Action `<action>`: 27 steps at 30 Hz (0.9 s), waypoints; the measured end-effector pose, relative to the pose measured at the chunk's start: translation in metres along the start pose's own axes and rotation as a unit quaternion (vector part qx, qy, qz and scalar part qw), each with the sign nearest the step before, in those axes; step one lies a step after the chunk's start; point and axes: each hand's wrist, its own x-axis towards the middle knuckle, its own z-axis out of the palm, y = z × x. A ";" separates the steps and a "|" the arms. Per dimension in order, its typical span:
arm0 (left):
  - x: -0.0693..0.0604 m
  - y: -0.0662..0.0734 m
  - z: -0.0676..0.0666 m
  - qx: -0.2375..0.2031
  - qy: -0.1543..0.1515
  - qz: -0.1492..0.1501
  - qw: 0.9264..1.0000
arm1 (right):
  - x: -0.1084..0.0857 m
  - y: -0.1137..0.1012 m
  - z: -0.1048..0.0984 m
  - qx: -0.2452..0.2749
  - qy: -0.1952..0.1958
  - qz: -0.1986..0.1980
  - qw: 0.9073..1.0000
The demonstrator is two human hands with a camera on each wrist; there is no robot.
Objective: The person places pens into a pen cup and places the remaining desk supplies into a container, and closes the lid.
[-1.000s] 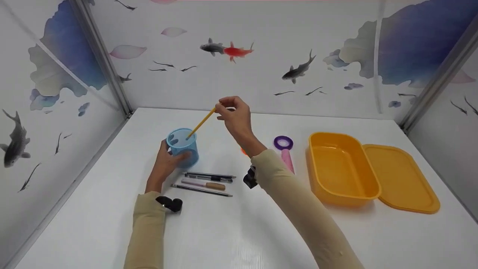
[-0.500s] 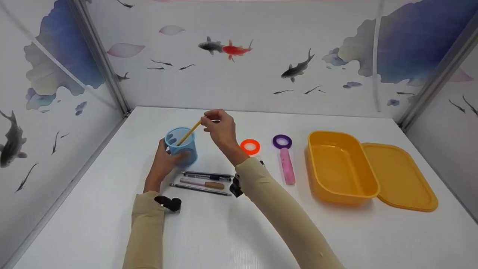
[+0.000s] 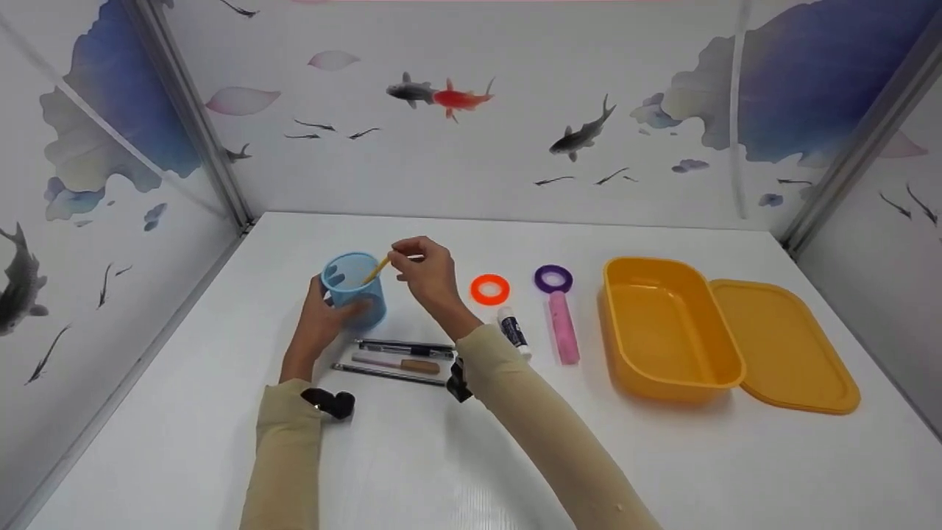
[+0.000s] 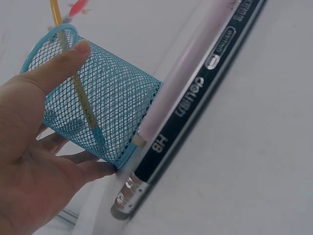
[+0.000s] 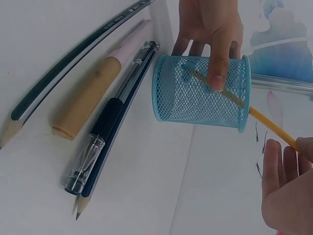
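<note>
My left hand [image 3: 316, 327] grips a light-blue mesh pen cup [image 3: 376, 302] by its side, thumb across the front, as the left wrist view also shows. The cup stands on the white table. A thin yellow pencil [image 5: 271, 125] slants into its mouth, its lower end visible through the mesh near the bottom. Pinching the top end of that pencil is my right hand [image 3: 427, 274]. In front of the cup lie a clear gel pen [image 5: 107, 120] against a dark pencil, a lilac-and-tan stick [image 5: 93, 93] and a dark striped pencil [image 5: 63, 71].
Right of the right hand lie an orange ring [image 3: 475, 291], a purple ring [image 3: 541, 280], a glue stick [image 3: 513, 333] and a pink stick [image 3: 564, 331]. Farther right stands a yellow box [image 3: 677, 391] beside its yellow lid [image 3: 798, 353]. Printed walls [image 3: 471, 162] enclose the table.
The right hand has moved left and down, lowering the yellow pencil deeper into the cup. The orange ring and glue stick have come into sight. The left hand keeps its hold.
</note>
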 end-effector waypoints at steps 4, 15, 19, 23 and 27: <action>0.000 0.000 0.001 -0.001 0.002 -0.002 1.000 | -0.002 0.003 0.000 -0.032 -0.014 0.008 0.999; -0.001 0.000 0.001 0.000 0.005 -0.002 1.000 | -0.006 -0.002 -0.011 -0.030 -0.050 0.019 0.998; 0.000 0.001 0.002 -0.004 0.001 -0.007 1.000 | -0.011 -0.008 -0.023 -0.034 -0.063 0.017 0.997; 0.000 0.000 0.000 -0.005 -0.002 -0.006 1.000 | -0.019 -0.014 -0.035 -0.046 -0.083 0.004 0.995; -0.001 -0.001 0.000 -0.006 -0.004 -0.007 1.000 | -0.032 -0.018 -0.047 -0.056 -0.110 -0.004 0.992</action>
